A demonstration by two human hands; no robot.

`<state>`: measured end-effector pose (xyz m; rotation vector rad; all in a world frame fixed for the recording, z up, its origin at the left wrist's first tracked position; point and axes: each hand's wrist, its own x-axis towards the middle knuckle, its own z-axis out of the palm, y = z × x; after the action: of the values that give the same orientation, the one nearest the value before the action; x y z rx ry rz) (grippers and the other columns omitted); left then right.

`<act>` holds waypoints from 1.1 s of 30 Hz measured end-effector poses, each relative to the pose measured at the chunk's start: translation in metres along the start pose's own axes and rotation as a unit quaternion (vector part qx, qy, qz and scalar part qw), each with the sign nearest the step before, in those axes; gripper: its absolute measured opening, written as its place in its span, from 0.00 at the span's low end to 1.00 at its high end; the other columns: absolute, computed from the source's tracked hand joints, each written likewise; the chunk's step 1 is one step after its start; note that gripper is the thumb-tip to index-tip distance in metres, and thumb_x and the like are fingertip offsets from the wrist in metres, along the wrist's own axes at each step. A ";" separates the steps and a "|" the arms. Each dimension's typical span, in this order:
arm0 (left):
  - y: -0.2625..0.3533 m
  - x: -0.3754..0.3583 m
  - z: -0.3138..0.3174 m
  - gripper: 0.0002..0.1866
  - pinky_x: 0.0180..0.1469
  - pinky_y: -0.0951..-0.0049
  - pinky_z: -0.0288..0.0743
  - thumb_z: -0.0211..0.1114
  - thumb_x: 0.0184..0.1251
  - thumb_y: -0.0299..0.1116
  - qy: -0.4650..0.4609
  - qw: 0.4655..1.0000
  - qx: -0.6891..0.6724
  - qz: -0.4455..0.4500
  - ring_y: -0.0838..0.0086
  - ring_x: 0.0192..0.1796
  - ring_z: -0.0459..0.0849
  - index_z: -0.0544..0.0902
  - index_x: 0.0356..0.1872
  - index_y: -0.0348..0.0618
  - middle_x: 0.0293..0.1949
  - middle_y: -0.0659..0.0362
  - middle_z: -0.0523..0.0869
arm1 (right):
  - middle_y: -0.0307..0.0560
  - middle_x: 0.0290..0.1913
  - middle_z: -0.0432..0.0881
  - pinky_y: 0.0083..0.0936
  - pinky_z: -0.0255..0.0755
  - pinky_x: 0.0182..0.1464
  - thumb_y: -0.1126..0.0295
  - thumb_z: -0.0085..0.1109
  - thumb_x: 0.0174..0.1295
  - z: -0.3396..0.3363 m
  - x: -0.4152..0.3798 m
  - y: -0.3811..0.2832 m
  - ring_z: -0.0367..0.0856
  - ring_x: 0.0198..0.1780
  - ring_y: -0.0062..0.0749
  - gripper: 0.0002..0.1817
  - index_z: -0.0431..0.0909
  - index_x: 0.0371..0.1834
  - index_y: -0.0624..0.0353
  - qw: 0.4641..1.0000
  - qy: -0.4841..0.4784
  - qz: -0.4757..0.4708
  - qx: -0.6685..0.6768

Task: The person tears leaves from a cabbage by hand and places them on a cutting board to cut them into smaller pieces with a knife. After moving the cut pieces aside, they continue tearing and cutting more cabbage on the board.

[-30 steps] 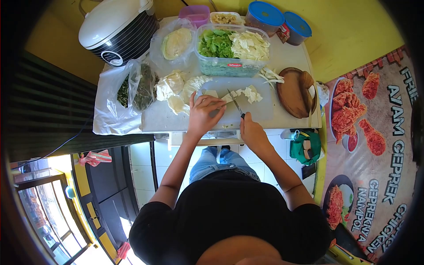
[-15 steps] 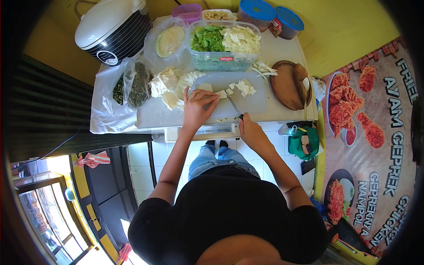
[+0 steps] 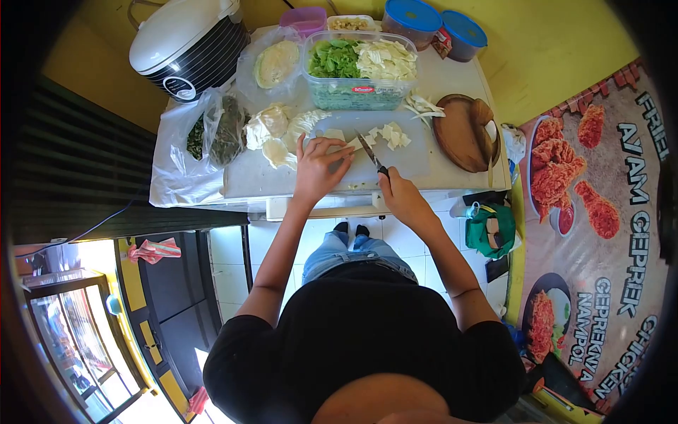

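Note:
My right hand point(image 3: 404, 194) is closed round the black handle of a kitchen knife point(image 3: 369, 150), its blade pointing away from me over a pale cutting board point(image 3: 402, 161). With bent fingers, my left hand point(image 3: 321, 166) presses a pale cabbage piece point(image 3: 354, 143) on the board, just left of the blade. The fingers partly hide that piece. Cut cabbage bits point(image 3: 393, 136) lie loose right of the knife tip. Left of the board rest larger cabbage leaves point(image 3: 267, 131), near my left fingertips.
Behind the board stands a clear container point(image 3: 360, 99) of chopped greens and cabbage. A wooden mortar point(image 3: 455, 134) is at the right, with cabbage strips point(image 3: 424, 106) beside it. Plastic bags point(image 3: 185, 173) and a rice cooker point(image 3: 187, 49) occupy the left; blue-lidded tubs point(image 3: 412, 18) sit at the back.
The knife has lifted from the cabbage and its blade now shows more fully, with the tip farther forward. My left hand stays at the cabbage piece. The whole view has shifted slightly.

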<state>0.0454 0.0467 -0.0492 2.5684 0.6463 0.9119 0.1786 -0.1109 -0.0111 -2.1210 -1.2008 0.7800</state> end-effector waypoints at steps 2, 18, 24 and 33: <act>0.000 0.000 0.000 0.09 0.72 0.47 0.48 0.70 0.58 0.37 -0.004 1.000 0.000 0.001 0.72 0.52 0.78 0.90 0.41 0.58 0.44 0.71 0.84 | 0.70 0.25 0.79 0.54 0.71 0.36 0.60 0.40 0.75 0.004 0.001 0.001 0.79 0.31 0.67 0.18 0.66 0.41 0.69 1.000 0.008 -0.008 -0.021; -0.002 0.001 0.000 0.11 0.73 0.49 0.47 0.70 0.58 0.38 -0.008 0.999 -0.031 -0.019 0.72 0.53 0.79 0.88 0.43 0.56 0.45 0.70 0.85 | 0.68 0.25 0.80 0.59 0.70 0.33 0.61 0.41 0.73 0.015 0.012 0.012 0.79 0.30 0.68 0.14 0.63 0.46 0.63 0.994 0.015 -0.005 -0.113; 0.003 0.003 -0.001 0.23 0.73 0.47 0.46 0.73 0.53 0.47 0.024 0.997 -0.002 -0.068 0.69 0.52 0.81 0.84 0.51 0.55 0.48 0.62 0.84 | 0.69 0.25 0.79 0.59 0.70 0.33 0.61 0.41 0.73 0.013 0.001 0.013 0.79 0.30 0.69 0.14 0.63 0.47 0.63 0.993 0.028 -0.024 -0.114; 0.001 -0.001 -0.001 0.11 0.73 0.46 0.43 0.75 0.51 0.46 0.035 0.998 -0.014 -0.051 0.70 0.52 0.81 0.90 0.35 0.57 0.46 0.65 0.84 | 0.72 0.26 0.78 0.56 0.69 0.36 0.60 0.41 0.74 0.011 -0.006 0.019 0.78 0.32 0.70 0.14 0.63 0.44 0.63 0.997 0.013 0.005 -0.072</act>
<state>0.0448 0.0457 -0.0485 2.4641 0.7714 0.9720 0.1785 -0.1218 -0.0307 -2.2481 -1.2681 0.6857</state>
